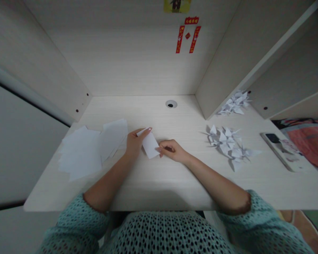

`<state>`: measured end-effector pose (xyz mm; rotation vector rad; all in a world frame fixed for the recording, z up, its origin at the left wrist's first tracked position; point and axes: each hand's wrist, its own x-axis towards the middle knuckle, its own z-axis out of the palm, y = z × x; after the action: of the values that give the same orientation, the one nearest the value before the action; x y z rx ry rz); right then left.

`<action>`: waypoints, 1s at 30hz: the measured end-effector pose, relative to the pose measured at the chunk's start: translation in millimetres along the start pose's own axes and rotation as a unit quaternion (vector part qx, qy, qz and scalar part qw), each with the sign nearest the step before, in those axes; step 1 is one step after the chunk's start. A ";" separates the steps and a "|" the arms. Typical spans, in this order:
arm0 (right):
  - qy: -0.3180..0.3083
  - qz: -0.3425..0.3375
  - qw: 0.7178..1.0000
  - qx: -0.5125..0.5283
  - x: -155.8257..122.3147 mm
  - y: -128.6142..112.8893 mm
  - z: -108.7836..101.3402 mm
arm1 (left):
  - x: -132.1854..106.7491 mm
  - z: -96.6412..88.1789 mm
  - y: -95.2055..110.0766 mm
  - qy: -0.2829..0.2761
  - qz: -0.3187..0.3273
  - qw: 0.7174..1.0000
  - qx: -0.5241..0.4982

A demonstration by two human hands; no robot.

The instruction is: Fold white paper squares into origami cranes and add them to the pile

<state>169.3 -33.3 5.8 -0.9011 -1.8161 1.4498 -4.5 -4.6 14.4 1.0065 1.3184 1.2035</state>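
Between my two hands is a small white piece of paper (149, 144), folded into a narrow rectangle and tilted above the desk. My left hand (135, 141) pinches its upper left end, thumb on top. At its lower right corner, my right hand (172, 150) grips the edge between thumb and curled fingers. Loose white paper sheets (82, 151) lie spread to the left of my left hand. Off to the right of my right hand sits a cluster of folded paper cranes (226, 141).
More paper cranes (235, 103) are heaped by the upright panel (222, 70). A phone (283, 151) lies at the right, beside a red cloth (310, 144). The pale desk (159, 187) has a round cable hole (171, 104) near the back wall.
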 end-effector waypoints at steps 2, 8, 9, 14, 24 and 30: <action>-0.005 -0.004 1.000 0.008 0.1 1.4 0.3 | 1.1 0.0 -1.1 -0.007 -0.008 1.000 -0.002; -0.015 -0.004 1.000 0.013 0.9 4.8 -1.2 | 2.4 -1.2 0.4 0.001 0.011 1.000 -0.010; -0.014 -0.003 1.000 0.013 1.0 4.8 -1.8 | 2.3 -1.6 0.8 0.004 0.014 1.000 -0.014; -0.009 -0.002 1.000 0.018 1.5 3.6 -4.3 | 1.6 -1.8 1.4 0.012 0.012 1.000 -0.025; 0.007 0.030 0.995 0.099 3.3 3.9 -12.8 | 11.6 -7.3 2.5 0.011 -0.015 0.998 -0.067; 0.131 -0.008 0.984 0.117 3.6 15.3 -24.5 | 23.3 -22.2 6.4 0.096 -0.012 0.995 -0.041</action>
<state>189.2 -14.7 -4.3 -0.9075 -1.4251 1.4247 -29.5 16.6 16.3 0.8304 1.4120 1.3513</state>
